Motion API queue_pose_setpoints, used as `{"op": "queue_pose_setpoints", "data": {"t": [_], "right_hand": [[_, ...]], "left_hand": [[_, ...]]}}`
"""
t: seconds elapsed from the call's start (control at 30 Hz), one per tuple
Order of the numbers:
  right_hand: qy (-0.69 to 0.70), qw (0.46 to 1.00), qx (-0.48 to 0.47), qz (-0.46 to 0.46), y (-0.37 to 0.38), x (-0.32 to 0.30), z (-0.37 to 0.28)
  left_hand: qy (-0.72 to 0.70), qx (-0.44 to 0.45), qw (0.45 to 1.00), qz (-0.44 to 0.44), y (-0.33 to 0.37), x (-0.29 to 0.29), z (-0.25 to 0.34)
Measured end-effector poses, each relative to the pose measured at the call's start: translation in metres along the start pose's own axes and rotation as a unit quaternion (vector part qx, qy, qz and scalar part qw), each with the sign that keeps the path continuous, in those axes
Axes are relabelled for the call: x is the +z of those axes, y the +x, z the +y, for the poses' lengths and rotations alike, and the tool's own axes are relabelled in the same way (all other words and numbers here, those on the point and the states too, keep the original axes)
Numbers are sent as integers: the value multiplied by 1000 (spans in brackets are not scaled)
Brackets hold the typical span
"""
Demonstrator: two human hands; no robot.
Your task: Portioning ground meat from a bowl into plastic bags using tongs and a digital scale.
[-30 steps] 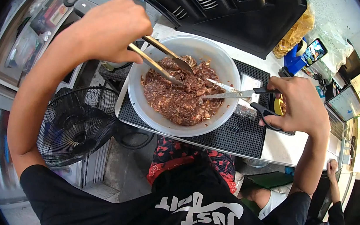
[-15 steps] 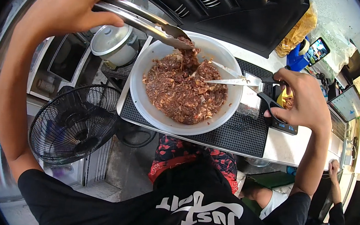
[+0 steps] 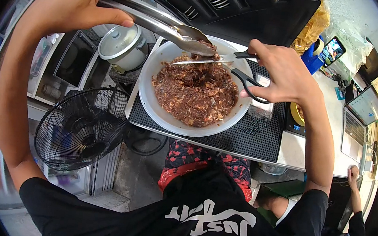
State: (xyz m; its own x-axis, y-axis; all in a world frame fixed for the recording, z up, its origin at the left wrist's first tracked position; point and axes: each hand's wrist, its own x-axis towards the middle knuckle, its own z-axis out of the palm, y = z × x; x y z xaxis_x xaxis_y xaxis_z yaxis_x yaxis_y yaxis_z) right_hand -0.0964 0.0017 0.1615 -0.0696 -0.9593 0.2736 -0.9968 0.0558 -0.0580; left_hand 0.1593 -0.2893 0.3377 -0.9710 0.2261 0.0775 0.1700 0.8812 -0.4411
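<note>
A large white plastic bowl [image 3: 145,90] holds dark brown-red marinated meat [image 3: 191,97]. My left hand [image 3: 87,8] grips steel tongs [image 3: 161,26] from the left, and their tips pinch a clump of meat [image 3: 207,51] above the bowl's far side. In my right hand [image 3: 281,74] are black-handled scissors [image 3: 242,68], fingers through the loops. Their blades stand apart and reach leftward under the tongs' tips, at the raised clump. Whether the blades touch the meat is hard to tell.
The bowl stands on a black ribbed mat [image 3: 251,138]. To its right are a digital scale [image 3: 295,124], a phone [image 3: 333,52] and a laptop [image 3: 365,109]. A rice cooker [image 3: 120,44] and a black fan [image 3: 82,127] are at left. Another person's hand [image 3: 352,174] rests at the counter's right edge.
The scissors have moved left and away from me, over the bowl to the clump. The tongs have shifted slightly right, still gripping meat.
</note>
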Motion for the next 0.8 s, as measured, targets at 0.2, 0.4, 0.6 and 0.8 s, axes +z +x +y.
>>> {"op": "queue_pose_setpoints", "data": {"t": [0.2, 0.4, 0.6, 0.8], "right_hand": [[72, 995, -61, -29, 8, 4, 6], [24, 997, -38, -68, 0, -10, 3], [-39, 996, -1, -86, -18, -32, 0], [-8, 996, -4, -84, -24, -43, 8]], "left_hand": [[-114, -35, 993, 13, -10, 10, -8], [-112, -40, 993, -15, -23, 25, -32], [-122, -34, 992, 8, -27, 36, -43], [-162, -45, 986, 2, -16, 42, -23]]}}
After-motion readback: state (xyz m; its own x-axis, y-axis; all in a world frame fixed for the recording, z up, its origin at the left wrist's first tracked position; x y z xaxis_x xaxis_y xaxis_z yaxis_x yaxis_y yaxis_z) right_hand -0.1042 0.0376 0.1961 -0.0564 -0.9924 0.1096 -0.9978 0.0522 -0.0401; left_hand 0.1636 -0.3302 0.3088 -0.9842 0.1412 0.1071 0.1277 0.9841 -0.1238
